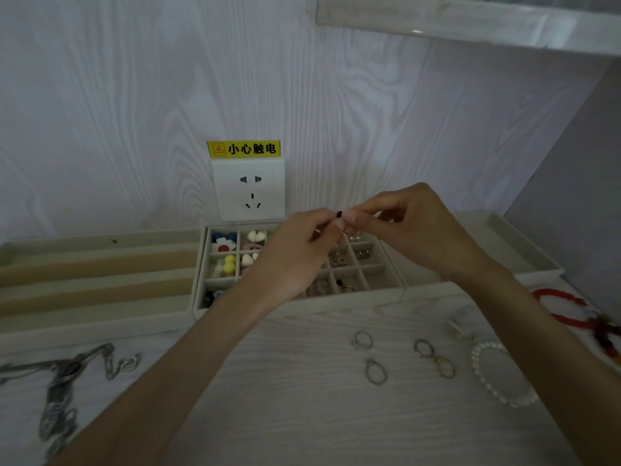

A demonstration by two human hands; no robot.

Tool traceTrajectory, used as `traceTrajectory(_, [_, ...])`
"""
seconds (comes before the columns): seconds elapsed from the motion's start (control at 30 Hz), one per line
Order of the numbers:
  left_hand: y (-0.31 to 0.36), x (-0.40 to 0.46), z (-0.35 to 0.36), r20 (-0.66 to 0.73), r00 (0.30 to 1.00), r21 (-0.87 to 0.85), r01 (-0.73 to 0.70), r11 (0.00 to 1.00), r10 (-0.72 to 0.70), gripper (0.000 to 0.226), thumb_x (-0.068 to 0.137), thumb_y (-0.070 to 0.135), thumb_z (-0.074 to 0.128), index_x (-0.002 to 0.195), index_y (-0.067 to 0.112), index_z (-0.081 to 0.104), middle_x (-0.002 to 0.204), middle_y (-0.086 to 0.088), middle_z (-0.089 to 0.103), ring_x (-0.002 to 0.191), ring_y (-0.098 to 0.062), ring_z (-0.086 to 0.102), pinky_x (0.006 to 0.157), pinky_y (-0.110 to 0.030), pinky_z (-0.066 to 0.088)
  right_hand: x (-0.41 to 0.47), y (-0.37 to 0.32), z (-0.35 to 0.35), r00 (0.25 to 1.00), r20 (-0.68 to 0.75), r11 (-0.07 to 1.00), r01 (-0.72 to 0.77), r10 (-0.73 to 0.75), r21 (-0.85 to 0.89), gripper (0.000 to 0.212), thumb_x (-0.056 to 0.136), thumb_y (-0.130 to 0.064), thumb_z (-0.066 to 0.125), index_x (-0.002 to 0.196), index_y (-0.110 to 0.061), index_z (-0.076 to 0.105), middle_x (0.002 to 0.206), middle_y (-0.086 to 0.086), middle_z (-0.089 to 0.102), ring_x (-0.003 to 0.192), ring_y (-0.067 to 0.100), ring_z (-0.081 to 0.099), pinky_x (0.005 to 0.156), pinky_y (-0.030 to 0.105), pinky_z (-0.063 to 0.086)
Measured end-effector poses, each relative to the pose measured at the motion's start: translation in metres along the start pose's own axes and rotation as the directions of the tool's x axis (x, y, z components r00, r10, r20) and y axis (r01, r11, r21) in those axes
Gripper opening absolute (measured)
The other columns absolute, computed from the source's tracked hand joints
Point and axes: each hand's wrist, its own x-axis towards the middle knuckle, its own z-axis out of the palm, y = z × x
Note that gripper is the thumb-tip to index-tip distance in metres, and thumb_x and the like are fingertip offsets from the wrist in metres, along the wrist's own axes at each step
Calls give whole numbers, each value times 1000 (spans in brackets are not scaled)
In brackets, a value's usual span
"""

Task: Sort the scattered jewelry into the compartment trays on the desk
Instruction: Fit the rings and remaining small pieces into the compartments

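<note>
Together, left hand (302, 250) and right hand (406, 227) pinch a small earring (339, 215).

Left hand (302, 250) and right hand (406, 223) raised, fingertips meeting (both pinching), forearms converging

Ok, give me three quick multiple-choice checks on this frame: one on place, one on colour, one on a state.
1. Where does the clear bead bracelet lie?
A. in the grid tray
B. on the desk, right of the loose rings
C. in the long-slot tray

2. What colour is the bracelet at the right edge?
A. red
B. blue
C. green

3. What are the hands doing?
A. resting flat on the desk
B. pinching a small black-tipped piece together
C. lifting the tray

Answers: 1 B, it sits beside the rings. 2 A, plainly red. 3 B, left hand and right hand meet on the piece above the grid tray.
</note>
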Motion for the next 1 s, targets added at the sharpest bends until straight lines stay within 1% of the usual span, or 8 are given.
traceTrajectory(0.07, [0, -1, -3, -36, 998, 72, -53, 996, 56, 24, 98, 30, 45, 93, 24, 68, 83, -1, 70, 80, -23, 65, 80, -47, 51, -1, -2, 1, 999, -44, 996, -14, 18, 84, 7, 83, -19, 68, 85, -21, 75, 77, -4, 75, 77, 23, 70, 79, 33, 57])
traceTrajectory(0.17, [2, -3, -9, -94, 990, 257, -81, 963, 108, 23, 96, 36, 48, 92, 30, 69, 81, 5, 71, 73, -12, 64, 72, -39, 52, -2, -8, 1, 998, -39, 988, -41, 47, 148, 7, 82, -18, 69, 85, -19, 75, 77, -5, 74, 75, 10, 70, 77, 19, 55])
traceTrajectory(0.27, [8, -6, -13, -128, 979, 386, -96, 917, 156, 20, 93, 37, 52, 96, 32, 72, 82, 8, 72, 74, -9, 64, 68, -30, 51, -4, -15, 3, 999, -50, 997, -15, 19, 82, 7, 81, -22, 71, 85, -21, 76, 76, -6, 74, 72, 24, 70, 74, 30, 56])
traceTrajectory(0.4, [11, -6, -20, -166, 979, 207, -87, 974, 122, 8, 83, 38, 66, 82, 37, 74, 71, 14, 70, 67, -4, 63, 63, -22, 48, -5, -21, 4, 994, -106, 996, 18, -8, 85, 6, 79, -21, 73, 84, -20, 76, 75, -4, 74, 71, 28, 68, 72, 36, 56])
traceTrajectory(0.5, [7, -4, -25, -32, 994, 51, -103, 993, 105, 5, 81, 39, 68, 82, 37, 72, 78, 17, 70, 69, -5, 61, 77, -32, 52, -5, -19, 2, 995, -95, 985, -26, 43, 172, 9, 77, -19, 73, 86, -15, 75, 78, -4, 74, 74, 13, 70, 70, 18, 55])
traceTrajectory(0.67, [4, -4, -26, 30, 990, 103, -138, 985, 136, 12, 85, 40, 63, 93, 36, 71, 92, 17, 64, 79, -3, 59, 82, -41, 50, -7, -14, 1, 968, 45, 916, -250, 249, 313, 7, 79, -23, 69, 83, -19, 73, 65, -15, 70, 60, -10, 60, 57, 2, 41])
traceTrajectory(0.8, [8, -4, -24, 44, 988, 217, -155, 964, 148, 17, 92, 37, 54, 98, 31, 68, 95, 14, 61, 79, -4, 57, 76, -34, 50, -7, -18, 1, 991, -8, 971, -132, 136, 198, 8, 80, -25, 66, 77, -20, 73, 61, -16, 69, 59, -8, 62, 57, 2, 42])
traceTrajectory(1.0, [13, -4, -20, 65, 995, 249, -92, 964, 78, 27, 96, 38, 46, 102, 26, 69, 95, 9, 63, 82, -8, 58, 75, -32, 49, -14, -20, 5, 964, -223, 980, 111, -147, -168, 9, 78, -23, 73, 75, -31, 71, 66, -19, 66, 61, -2, 59, 56, 5, 40])
